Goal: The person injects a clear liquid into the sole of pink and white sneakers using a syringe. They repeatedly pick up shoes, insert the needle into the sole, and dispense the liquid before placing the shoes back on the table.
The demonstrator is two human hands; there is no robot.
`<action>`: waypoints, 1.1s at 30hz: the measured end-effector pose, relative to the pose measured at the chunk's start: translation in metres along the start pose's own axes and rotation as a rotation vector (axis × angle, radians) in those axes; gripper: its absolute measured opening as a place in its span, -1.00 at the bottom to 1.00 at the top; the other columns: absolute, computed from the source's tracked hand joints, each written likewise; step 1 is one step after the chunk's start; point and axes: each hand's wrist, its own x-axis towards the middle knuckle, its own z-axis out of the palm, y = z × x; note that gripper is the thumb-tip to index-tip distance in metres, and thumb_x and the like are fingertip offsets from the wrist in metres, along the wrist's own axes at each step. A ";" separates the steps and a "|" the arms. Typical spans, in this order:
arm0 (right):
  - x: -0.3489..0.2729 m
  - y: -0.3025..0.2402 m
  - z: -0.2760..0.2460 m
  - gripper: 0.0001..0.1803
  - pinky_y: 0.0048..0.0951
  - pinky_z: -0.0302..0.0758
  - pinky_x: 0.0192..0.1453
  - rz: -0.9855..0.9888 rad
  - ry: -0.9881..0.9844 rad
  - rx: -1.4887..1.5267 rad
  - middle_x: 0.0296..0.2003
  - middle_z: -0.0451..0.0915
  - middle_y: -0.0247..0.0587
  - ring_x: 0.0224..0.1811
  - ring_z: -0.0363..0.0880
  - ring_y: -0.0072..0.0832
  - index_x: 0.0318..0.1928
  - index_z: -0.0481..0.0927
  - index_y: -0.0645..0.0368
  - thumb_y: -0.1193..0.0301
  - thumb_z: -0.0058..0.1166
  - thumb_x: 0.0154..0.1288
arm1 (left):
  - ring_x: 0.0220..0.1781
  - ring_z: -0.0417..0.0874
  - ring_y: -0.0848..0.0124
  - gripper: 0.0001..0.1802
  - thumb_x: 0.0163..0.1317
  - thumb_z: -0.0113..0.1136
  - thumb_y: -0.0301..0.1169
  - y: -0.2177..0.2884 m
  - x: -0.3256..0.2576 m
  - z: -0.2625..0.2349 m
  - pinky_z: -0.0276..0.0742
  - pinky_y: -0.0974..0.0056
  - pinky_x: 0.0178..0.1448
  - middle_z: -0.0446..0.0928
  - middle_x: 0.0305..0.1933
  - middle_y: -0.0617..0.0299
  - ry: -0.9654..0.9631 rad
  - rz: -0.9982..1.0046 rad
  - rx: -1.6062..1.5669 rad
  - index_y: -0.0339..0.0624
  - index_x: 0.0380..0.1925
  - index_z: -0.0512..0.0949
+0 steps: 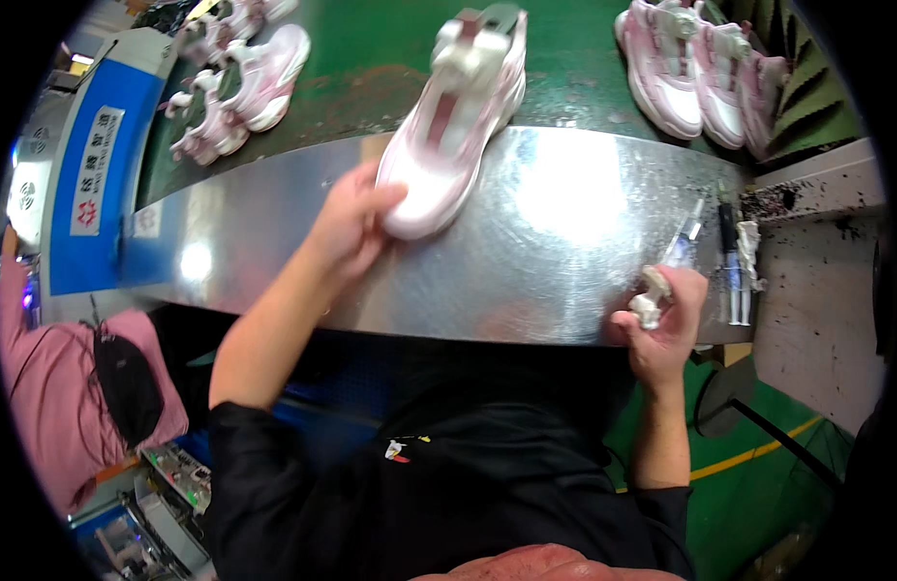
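A pale pink and white sneaker is tilted over the metal tabletop, its toe toward me. My left hand grips it at the toe, with the thumb on the upper and the fingers at the side. Near the table's right front edge, my right hand is closed around a crumpled white wad, which looks like cloth or tissue. Just beyond that hand lies a slim, clear and pale tool. The fingers under the shoe are partly hidden.
Pink and white sneakers stand at the far left, and more at the far right. Pen-like tools lie beside a white crumpled strip. A blue panel borders the left; a person in pink is nearby.
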 end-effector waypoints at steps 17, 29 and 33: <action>0.004 -0.013 0.011 -0.35 -0.30 0.26 -0.04 -0.051 -0.037 -0.224 -0.21 0.39 -0.25 -0.12 0.25 -0.27 -0.06 0.53 0.09 0.19 0.47 -0.23 | -0.31 0.65 0.37 -0.67 0.33 0.05 -0.20 0.028 0.128 -0.008 0.59 0.35 -0.22 0.55 -0.35 0.18 0.109 0.253 0.499 -0.27 -0.14 0.46; 0.010 -0.010 0.010 -0.36 -0.30 0.18 -0.05 -0.081 -0.031 -0.256 -0.26 0.44 -0.29 -0.19 0.30 -0.28 -0.09 0.55 0.06 0.09 0.43 -0.23 | 0.22 0.37 0.30 -0.26 0.08 0.32 -0.51 0.091 0.093 -0.204 0.31 0.24 0.27 0.39 0.15 0.08 0.656 0.676 0.716 -0.23 0.25 0.17; 0.010 -0.011 0.010 -0.35 -0.31 0.16 -0.06 -0.079 -0.040 -0.271 -0.32 0.48 -0.32 -0.22 0.32 -0.28 -0.07 0.53 0.05 0.09 0.43 -0.22 | 0.17 0.43 0.26 -0.08 0.00 0.39 -0.51 0.107 0.111 -0.184 0.35 0.25 0.24 0.36 0.19 0.05 0.738 0.651 0.727 -0.12 0.33 0.07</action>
